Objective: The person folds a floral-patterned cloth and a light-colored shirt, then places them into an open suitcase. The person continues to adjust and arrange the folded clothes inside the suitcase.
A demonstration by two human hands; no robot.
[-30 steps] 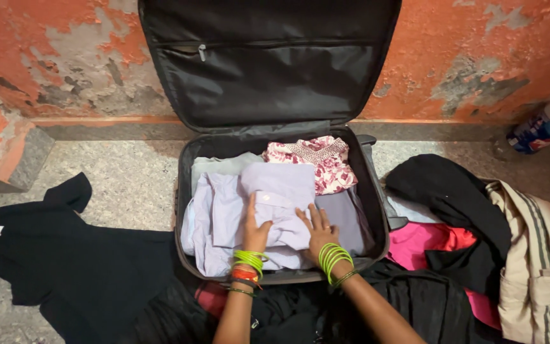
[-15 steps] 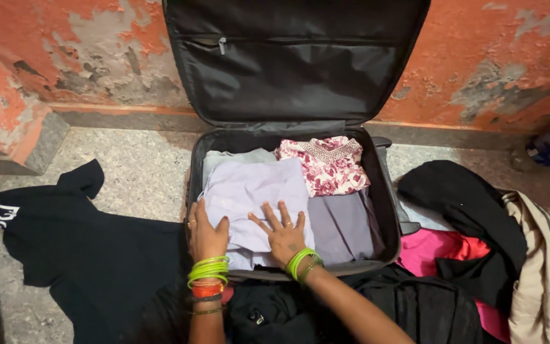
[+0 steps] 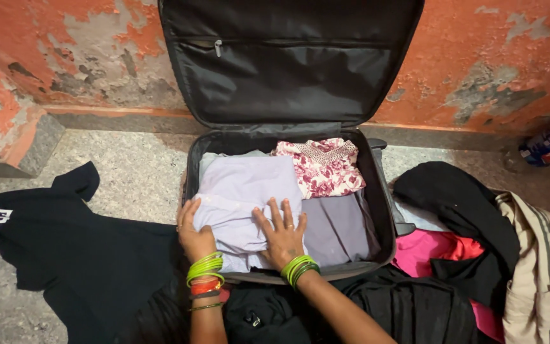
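A: The folded lilac shirt (image 3: 244, 199) lies in the suitcase (image 3: 386, 216), left of the floral top (image 3: 323, 167).

B: Left hand (image 3: 193, 230) cups its edge; right hand (image 3: 282, 232) rests flat, fingers spread. Pressing evenly would keep it smooth.

Lilac shirt (image 3: 249, 191) soft matt cloth; suitcase (image 3: 288, 70) smooth black fabric w/ slight sheen; wall (image 3: 84, 57) rough, peeling paint.

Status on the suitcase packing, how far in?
Done: a floral top and grey cloth lie folded in the suitcase. In hand: left hand and right hand press the folded lilac garment. Left: black garment and the clothes pile lie outside.
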